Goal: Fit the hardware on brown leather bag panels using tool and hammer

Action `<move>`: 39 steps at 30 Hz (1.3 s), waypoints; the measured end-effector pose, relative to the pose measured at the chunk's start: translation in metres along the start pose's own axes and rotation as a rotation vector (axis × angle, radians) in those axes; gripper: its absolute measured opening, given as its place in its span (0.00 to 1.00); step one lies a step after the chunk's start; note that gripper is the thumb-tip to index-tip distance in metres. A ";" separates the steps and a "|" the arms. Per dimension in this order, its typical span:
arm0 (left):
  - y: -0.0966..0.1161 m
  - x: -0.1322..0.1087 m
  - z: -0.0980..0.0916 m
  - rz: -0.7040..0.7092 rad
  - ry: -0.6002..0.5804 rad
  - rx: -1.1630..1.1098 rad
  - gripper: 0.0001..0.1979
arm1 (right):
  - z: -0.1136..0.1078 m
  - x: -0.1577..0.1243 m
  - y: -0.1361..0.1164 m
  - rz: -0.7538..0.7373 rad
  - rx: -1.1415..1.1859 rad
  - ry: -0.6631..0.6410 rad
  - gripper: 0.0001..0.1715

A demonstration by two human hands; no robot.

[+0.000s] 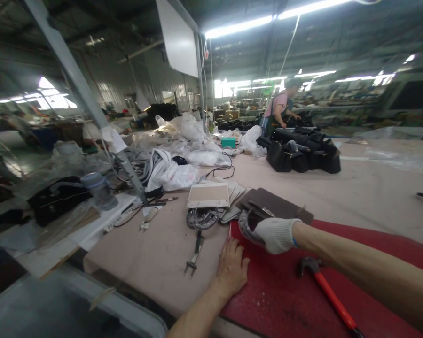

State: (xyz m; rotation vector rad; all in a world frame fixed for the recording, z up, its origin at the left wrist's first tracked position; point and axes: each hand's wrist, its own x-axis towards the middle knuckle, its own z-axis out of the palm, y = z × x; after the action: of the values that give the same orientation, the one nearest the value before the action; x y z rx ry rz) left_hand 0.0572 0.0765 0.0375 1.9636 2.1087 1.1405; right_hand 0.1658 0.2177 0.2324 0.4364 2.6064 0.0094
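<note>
My left hand, bare, lies flat with its fingers stretched out on the left edge of a dark red mat. A white knit glove covers my right hand, whose fingers curl around a plastic-wrapped handle. Just behind that hand lies a flat dark grey-brown bag piece; whether the handle is joined to it is hard to see. A claw hammer with a red grip rests on the mat, below my right forearm. Left of my left hand is a caliper-like metal tool.
Beige bag panels with another wrapped handle lie ahead. Black bags are piled farther back, near a person. Clear plastic wrapping, a teal box, a plastic jar and a metal post stand left.
</note>
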 end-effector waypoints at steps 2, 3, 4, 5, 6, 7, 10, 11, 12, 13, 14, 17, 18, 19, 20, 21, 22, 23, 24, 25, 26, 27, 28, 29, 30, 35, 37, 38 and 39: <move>0.002 0.001 -0.001 -0.004 -0.004 0.001 0.17 | 0.015 0.012 0.006 -0.009 -0.030 0.026 0.13; 0.002 0.001 -0.002 -0.011 -0.011 0.002 0.17 | 0.023 0.017 0.008 -0.009 -0.045 0.056 0.15; 0.003 0.002 -0.003 -0.019 -0.019 0.003 0.17 | 0.032 0.021 0.009 -0.002 -0.058 0.090 0.16; 0.004 0.002 -0.003 -0.025 -0.028 0.003 0.17 | 0.041 0.024 0.010 0.011 -0.066 0.127 0.15; 0.004 0.003 -0.004 -0.031 -0.037 0.003 0.17 | 0.050 0.026 0.010 0.027 -0.069 0.167 0.15; 0.005 0.004 -0.006 -0.035 -0.048 0.002 0.16 | 0.058 0.027 0.010 0.042 -0.064 0.211 0.16; 0.007 0.006 -0.010 -0.040 -0.084 0.004 0.15 | 0.077 0.027 0.014 0.078 -0.009 0.361 0.19; 0.007 0.006 -0.012 -0.038 -0.095 0.008 0.15 | 0.082 0.026 0.018 0.084 0.021 0.405 0.20; 0.007 0.007 -0.013 -0.034 -0.104 0.013 0.14 | 0.086 0.024 0.022 0.086 0.055 0.439 0.21; 0.007 0.007 -0.014 -0.029 -0.109 0.019 0.14 | 0.089 0.023 0.027 0.089 0.092 0.463 0.23; 0.007 0.007 -0.015 -0.025 -0.112 0.026 0.14 | 0.091 0.022 0.033 0.096 0.130 0.479 0.24; 0.006 0.007 -0.015 -0.012 -0.114 0.045 0.14 | 0.094 0.020 0.049 0.131 0.232 0.494 0.23; 0.006 0.007 -0.015 -0.006 -0.116 0.055 0.14 | 0.093 0.020 0.053 0.135 0.259 0.489 0.22; 0.007 0.007 -0.015 0.003 -0.120 0.070 0.14 | 0.091 0.019 0.055 0.130 0.282 0.481 0.20; 0.007 0.007 -0.016 0.013 -0.127 0.088 0.14 | 0.089 0.019 0.057 0.122 0.300 0.474 0.18; 0.008 0.007 -0.016 0.022 -0.135 0.109 0.14 | 0.087 0.018 0.058 0.121 0.314 0.470 0.16; 0.009 0.007 -0.017 0.030 -0.144 0.130 0.14 | 0.085 0.017 0.058 0.127 0.322 0.470 0.15; 0.010 0.007 -0.017 0.039 -0.154 0.148 0.14 | 0.083 0.016 0.056 0.140 0.325 0.472 0.15; 0.011 0.007 -0.018 0.047 -0.164 0.160 0.15 | 0.082 0.015 0.053 0.158 0.323 0.478 0.16; 0.013 0.007 -0.018 0.056 -0.175 0.166 0.15 | 0.082 0.014 0.048 0.174 0.317 0.486 0.16; 0.014 0.007 -0.018 0.067 -0.185 0.168 0.16 | 0.082 0.014 0.042 0.185 0.309 0.494 0.15; 0.014 0.007 -0.018 0.082 -0.197 0.169 0.18 | 0.083 0.015 0.036 0.193 0.300 0.501 0.15; 0.015 0.007 -0.018 0.104 -0.213 0.168 0.19 | 0.084 0.016 0.029 0.203 0.290 0.510 0.15; 0.015 0.008 -0.019 0.129 -0.232 0.169 0.21 | 0.086 0.019 0.022 0.219 0.281 0.519 0.15; 0.015 0.010 -0.020 0.155 -0.253 0.172 0.22 | 0.087 0.022 0.016 0.244 0.276 0.529 0.13; 0.011 0.031 -0.028 0.260 -0.369 0.217 0.30 | 0.080 0.026 0.006 0.451 0.316 0.631 0.14; 0.009 0.041 -0.028 0.268 -0.423 0.215 0.30 | 0.070 0.012 0.008 0.509 0.343 0.688 0.16; 0.009 0.046 -0.026 0.261 -0.444 0.206 0.29 | 0.066 0.001 0.008 0.520 0.354 0.715 0.17; 0.009 0.049 -0.023 0.248 -0.457 0.193 0.29 | 0.061 -0.013 0.005 0.513 0.363 0.738 0.18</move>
State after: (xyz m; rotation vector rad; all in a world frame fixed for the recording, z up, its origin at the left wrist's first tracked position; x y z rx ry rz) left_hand 0.0435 0.1082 0.0809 2.3416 1.8275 0.4480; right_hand 0.2067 0.2139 0.1849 1.4582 3.1130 -0.1597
